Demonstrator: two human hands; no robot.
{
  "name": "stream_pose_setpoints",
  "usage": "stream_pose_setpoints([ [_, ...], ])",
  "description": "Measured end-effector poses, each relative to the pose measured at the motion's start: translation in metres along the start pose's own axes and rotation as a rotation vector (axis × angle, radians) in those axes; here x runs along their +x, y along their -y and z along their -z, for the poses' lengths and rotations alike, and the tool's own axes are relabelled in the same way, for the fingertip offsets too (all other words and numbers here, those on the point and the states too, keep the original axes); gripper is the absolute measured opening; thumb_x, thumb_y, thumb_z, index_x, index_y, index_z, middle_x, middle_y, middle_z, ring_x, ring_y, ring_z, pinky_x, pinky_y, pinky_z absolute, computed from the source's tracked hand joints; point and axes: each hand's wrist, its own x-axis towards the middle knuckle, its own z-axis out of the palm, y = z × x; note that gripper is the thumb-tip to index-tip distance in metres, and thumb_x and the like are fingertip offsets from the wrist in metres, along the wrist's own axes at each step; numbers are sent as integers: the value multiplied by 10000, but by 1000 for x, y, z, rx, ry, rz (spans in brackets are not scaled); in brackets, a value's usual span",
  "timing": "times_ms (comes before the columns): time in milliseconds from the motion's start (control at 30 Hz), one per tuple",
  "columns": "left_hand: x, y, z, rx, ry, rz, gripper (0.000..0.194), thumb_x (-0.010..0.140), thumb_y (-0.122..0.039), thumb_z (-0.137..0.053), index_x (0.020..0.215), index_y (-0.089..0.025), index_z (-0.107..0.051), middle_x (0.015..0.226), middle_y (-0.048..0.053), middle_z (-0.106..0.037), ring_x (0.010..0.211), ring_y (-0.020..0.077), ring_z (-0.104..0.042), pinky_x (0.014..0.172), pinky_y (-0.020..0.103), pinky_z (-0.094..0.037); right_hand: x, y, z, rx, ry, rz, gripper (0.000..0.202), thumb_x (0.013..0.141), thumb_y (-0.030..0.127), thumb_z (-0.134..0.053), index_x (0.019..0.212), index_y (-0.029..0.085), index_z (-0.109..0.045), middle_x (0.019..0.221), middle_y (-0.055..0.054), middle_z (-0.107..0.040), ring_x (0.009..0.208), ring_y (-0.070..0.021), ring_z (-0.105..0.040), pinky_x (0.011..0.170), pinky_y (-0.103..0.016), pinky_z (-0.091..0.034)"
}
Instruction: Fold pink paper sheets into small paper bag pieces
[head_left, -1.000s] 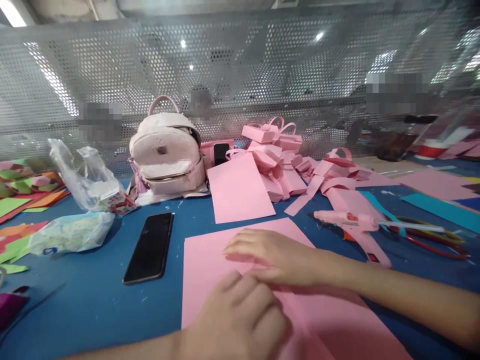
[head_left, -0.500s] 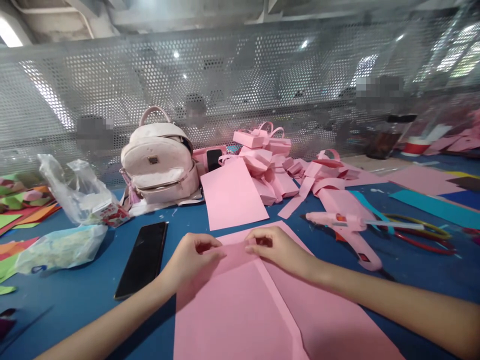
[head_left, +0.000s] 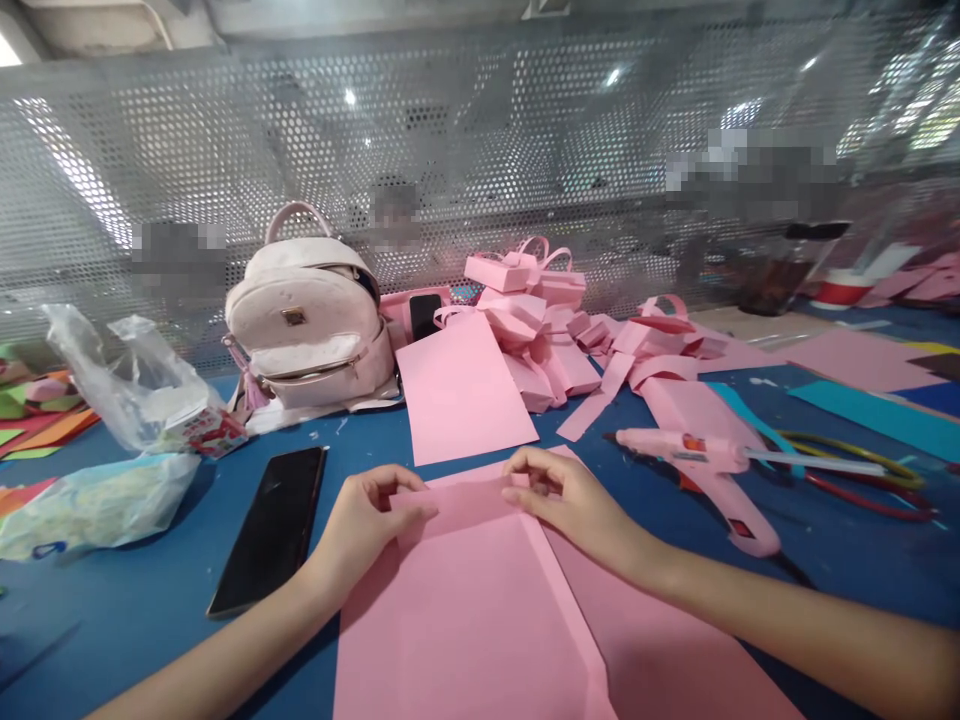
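A large pink paper sheet [head_left: 465,610] lies in front of me, its right edge creased into a narrow raised strip and its far edge folded up. My left hand [head_left: 367,525] pinches that far edge at the left corner, thumb on the near side. At the right end of the same edge, my right hand [head_left: 574,510] grips the paper between thumb and fingers, close to the creased strip. Under it, another pink sheet [head_left: 660,640] reaches out to the right. My fingertips hide parts of the fold.
A black phone [head_left: 266,530] lies left, near plastic bags [head_left: 97,505] and a pale backpack [head_left: 307,310]. Ahead are a loose pink sheet [head_left: 465,395] and a heap of folded pink paper pieces [head_left: 555,340]. A pink glue gun [head_left: 697,455] and scissors [head_left: 862,490] lie right.
My hands have moved apart along the far edge, the left to the left and the right slightly right. The view has shifted a little; both hands still hold the paper.
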Motion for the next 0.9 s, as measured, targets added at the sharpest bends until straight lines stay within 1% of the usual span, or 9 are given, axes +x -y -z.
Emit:
stream_pose_setpoints([
  [100, -1, -2, -1, -22, 3, -11, 184, 639, -279, -794, 706, -156, -674, 644, -11, -652, 550, 90, -529, 536, 198, -407, 0, 1, 1, -16, 3, -17, 160, 761, 321, -685, 812, 202, -592, 730, 34, -520, 657, -135, -445, 621, -253, -359],
  [200, -2, -1, -2, -32, -1, -26, 164, 637, -256, -791, 704, -160, -676, 645, -10, -659, 553, 92, -538, 535, 195, -415, 0, -1, 1, -34, 1, -14, 132, 749, 296, -688, 812, 204, -617, 704, 39, -527, 633, -133, -431, 602, -252, -352],
  [400, -4, 4, -1, -17, -22, -73, 119, 657, -231, -774, 714, -166, -692, 671, 4, -686, 560, 106, -564, 521, 198, -423, 0, -3, 1, -50, -23, 15, 94, 775, 299, -692, 789, 215, -652, 746, 17, -604, 681, -151, -503, 642, -268, -393],
  [467, -6, 4, -1, -5, -25, -99, 96, 664, -219, -770, 706, -169, -699, 694, 15, -708, 585, 115, -587, 539, 200, -439, -1, -1, 0, -36, -19, 24, 76, 783, 286, -691, 784, 219, -654, 742, 17, -608, 699, -156, -530, 667, -271, -419],
  [533, -9, 4, -1, 12, -27, -131, 72, 675, -206, -768, 707, -176, -711, 709, 18, -724, 616, 124, -611, 570, 202, -456, -3, 2, -1, -16, 3, 43, 53, 798, 267, -683, 792, 220, -659, 798, 5, -634, 746, -161, -569, 719, -278, -453],
  [600, -12, 3, -2, 33, -25, -169, 44, 697, -193, -762, 721, -187, -726, 721, 15, -733, 647, 132, -631, 607, 207, -471, -6, 4, -1, -12, 29, 81, 29, 807, 246, -684, 817, 221, -672, 879, -12, -662, 815, -171, -607, 765, -286, -474],
  [667, -15, 3, -4, 59, -18, -213, 32, 716, -181, -758, 734, -200, -739, 742, 10, -737, 682, 139, -646, 645, 214, -482, -8, 5, -2, -44, 55, 134, 27, 814, 225, -691, 840, 223, -690, 920, -22, -677, 855, -180, -626, 764, -286, -480],
  [767, -20, 2, -6, 93, -13, -271, 45, 733, -173, -760, 738, -217, -749, 745, -1, -730, 721, 151, -657, 693, 225, -491, -9, 4, -2, -115, 79, 217, 47, 835, 190, -687, 858, 227, -705, 915, -25, -691, 855, -180, -634, 732, -281, -482],
  [900, -24, -1, -6, 186, 4, -374, 108, 776, -125, -720, 744, -227, -737, 751, -11, -726, 730, 154, -664, 706, 233, -491, -10, 5, -1, -166, 66, 366, 82, 881, 165, -661, 844, 221, -707, 875, -32, -707, 851, -180, -647, 760, -292, -497],
])
